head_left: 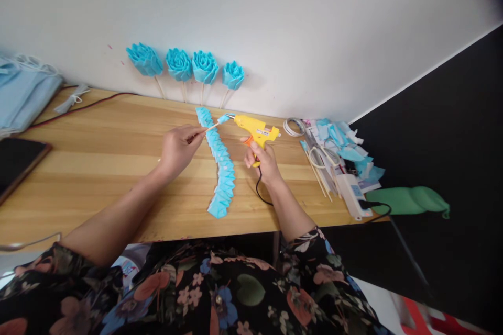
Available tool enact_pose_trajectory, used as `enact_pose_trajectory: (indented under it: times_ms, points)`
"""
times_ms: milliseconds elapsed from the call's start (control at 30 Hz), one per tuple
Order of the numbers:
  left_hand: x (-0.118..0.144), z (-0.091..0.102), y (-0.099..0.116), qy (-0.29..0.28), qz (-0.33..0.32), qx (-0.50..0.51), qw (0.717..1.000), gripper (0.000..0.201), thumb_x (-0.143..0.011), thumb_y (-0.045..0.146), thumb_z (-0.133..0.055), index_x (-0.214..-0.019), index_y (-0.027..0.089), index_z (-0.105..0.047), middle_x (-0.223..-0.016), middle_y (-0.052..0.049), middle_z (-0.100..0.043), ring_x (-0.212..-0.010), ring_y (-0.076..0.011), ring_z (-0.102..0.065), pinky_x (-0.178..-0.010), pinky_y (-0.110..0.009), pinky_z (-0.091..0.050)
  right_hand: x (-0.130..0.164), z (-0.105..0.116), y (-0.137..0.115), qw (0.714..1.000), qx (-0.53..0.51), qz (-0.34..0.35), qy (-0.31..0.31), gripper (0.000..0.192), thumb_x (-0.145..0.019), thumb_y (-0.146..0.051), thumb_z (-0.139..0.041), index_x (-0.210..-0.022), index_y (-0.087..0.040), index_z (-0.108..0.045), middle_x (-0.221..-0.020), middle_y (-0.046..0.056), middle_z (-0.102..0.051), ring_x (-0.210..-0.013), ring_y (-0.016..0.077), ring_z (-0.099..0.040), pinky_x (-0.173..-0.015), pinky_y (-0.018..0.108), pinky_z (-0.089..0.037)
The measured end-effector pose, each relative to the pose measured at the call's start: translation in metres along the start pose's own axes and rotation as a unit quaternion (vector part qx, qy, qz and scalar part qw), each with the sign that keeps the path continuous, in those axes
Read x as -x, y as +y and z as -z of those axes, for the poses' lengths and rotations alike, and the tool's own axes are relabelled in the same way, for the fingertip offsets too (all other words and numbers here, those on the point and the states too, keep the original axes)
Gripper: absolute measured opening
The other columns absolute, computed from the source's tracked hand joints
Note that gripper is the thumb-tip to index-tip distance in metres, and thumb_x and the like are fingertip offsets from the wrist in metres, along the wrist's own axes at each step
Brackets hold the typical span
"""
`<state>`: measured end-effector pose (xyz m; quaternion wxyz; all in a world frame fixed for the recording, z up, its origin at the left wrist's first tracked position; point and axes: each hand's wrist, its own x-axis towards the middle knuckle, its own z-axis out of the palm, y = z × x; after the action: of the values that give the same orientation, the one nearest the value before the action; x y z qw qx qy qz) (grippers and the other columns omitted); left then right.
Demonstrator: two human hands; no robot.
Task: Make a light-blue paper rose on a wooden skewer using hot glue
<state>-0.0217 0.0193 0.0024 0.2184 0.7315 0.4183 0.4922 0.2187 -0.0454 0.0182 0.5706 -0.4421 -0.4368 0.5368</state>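
Note:
My left hand (178,147) pinches a thin wooden stick (212,126) with a small blue folded piece at its tip. My right hand (264,159) grips a yellow glue gun (256,130), and its nozzle touches that blue tip. Between my hands a long strip of folded blue petals (220,167) lies on the wooden table (102,162), running from near the wall toward the front edge.
Several finished blue paper roses (178,64) on sticks lean against the white wall. Blue scraps, sticks and white loops (334,149) pile up at the right end beside a white power strip (351,193). A dark tablet (15,159) and blue fabric (23,91) lie at the left.

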Motion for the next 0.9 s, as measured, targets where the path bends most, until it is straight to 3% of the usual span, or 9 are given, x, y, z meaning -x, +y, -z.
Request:
enact_pose_trajectory:
  times_ms: [900]
  points:
    - [-0.0004, -0.0004, 0.0007, -0.001, 0.018, 0.011, 1.000, 0.026, -0.096, 0.039, -0.064, -0.088, 0.026, -0.085, -0.081, -0.005, -0.081, -0.071, -0.0212, -0.069, -0.067, -0.033, -0.049, 0.0000, 0.0010, 0.0015, 1.000, 0.010, -0.006, -0.010, 0.053, -0.075, -0.068, -0.084, -0.092, -0.019, -0.076, -0.047, -0.010, -0.046, -0.044, 0.0104, -0.045, -0.053, 0.030, -0.037]
